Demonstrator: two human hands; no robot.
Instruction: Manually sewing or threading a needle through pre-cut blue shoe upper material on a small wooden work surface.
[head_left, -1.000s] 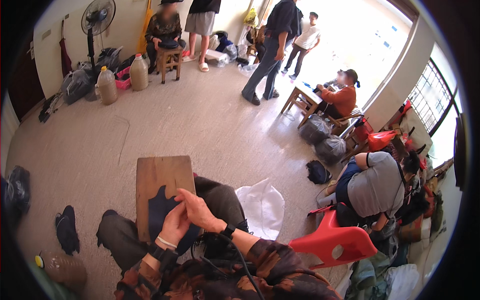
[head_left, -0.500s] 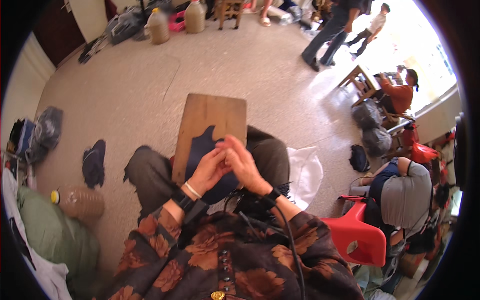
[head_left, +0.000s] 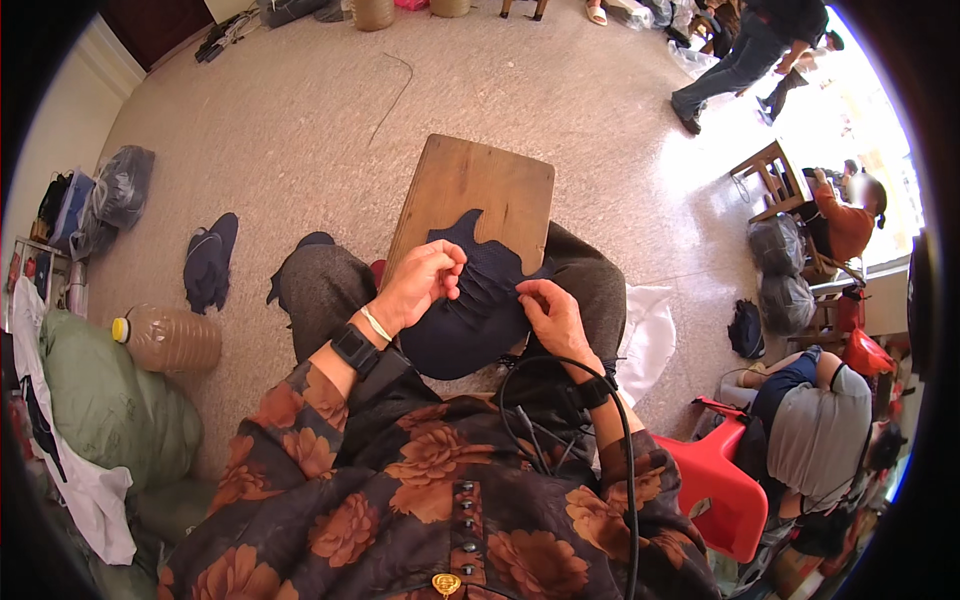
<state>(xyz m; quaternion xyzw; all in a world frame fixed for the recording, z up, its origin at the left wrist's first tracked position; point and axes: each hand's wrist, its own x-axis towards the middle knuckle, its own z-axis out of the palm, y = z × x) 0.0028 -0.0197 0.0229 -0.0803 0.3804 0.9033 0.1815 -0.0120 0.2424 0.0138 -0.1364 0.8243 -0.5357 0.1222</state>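
Observation:
A piece of dark navy knitted cloth (head_left: 455,340) lies across my lap and over the near part of a wooden board (head_left: 487,180). Its far edge is jagged, with points sticking up. My right hand (head_left: 556,318) pinches the cloth's right corner between thumb and fingertips. Over the cloth's left side, my left hand (head_left: 420,283) is closed with the fingers curled in; whatever they hold, if anything, is too small to make out. The cloth is gathered in folds between the two hands.
Another dark cloth piece (head_left: 210,262) lies on the floor to the left, near a capped plastic jug (head_left: 172,338) and a green sack (head_left: 110,400). A red plastic chair (head_left: 715,485) stands at my right. A black cable (head_left: 628,470) hangs by my right arm. Other people sit and walk further right.
My hands were together over the cloth and have moved apart. The right one now grips the cloth's right corner. The cloth is spread wider, and the view has shifted.

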